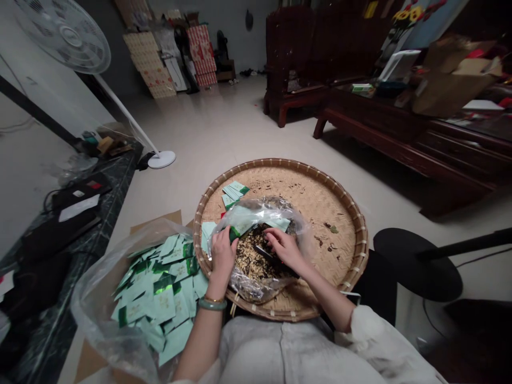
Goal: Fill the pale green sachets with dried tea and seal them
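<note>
Pale shirt front [276,354] at the bottom of the view, and just past it, over a round bamboo tray [340,234], the left hand [223,253] has its fingers pinched together on a green sachet [237,229]. Right hand [285,248] sits over loose tea leaves [252,256] in a clear plastic bag [280,205], its fingers slightly apart; can't tell if they grip anything. That sachet looks light and thin, best taken by an edge; those leaves look brittle.

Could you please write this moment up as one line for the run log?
Left hand: pale green sachet | right hand: dark tea leaves in clear plastic bag | round bamboo tray beneath
</note>
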Tool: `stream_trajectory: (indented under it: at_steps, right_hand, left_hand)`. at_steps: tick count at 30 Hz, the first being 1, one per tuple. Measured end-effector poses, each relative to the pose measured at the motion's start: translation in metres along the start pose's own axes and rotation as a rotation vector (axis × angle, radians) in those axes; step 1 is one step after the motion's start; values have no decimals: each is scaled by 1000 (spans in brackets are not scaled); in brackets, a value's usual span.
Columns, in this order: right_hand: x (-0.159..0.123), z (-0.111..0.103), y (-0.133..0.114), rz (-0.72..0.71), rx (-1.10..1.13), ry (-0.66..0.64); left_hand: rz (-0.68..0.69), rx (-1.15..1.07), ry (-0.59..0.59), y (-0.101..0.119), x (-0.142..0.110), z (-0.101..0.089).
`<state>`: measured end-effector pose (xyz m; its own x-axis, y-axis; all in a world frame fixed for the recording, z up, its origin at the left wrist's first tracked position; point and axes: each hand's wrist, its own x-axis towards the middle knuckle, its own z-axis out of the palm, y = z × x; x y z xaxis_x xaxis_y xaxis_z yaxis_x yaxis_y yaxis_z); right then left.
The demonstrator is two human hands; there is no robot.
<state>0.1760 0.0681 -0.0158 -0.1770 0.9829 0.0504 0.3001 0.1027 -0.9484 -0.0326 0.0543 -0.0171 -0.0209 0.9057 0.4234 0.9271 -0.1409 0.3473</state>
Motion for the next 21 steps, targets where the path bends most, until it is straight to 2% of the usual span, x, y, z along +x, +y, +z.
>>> stream_trajectory:
  at_steps: [6, 9, 16, 21]
  right_hand:
    - [-3, -4, 3, -9, -31, 13]
    - [-3, -3, 4, -29, -29, 5]
    - [-3, -2, 0, -40, -55, -4]
    - [2, -2, -12, -109, -138, -17]
  left_hand:
    - [-111, 76, -44, 4, 11, -2]
    - [-162, 51, -14, 5, 13, -2]
    - [-142, -79, 122, -3, 7, 3]
    - [-110, -93, 125, -6, 1, 1]
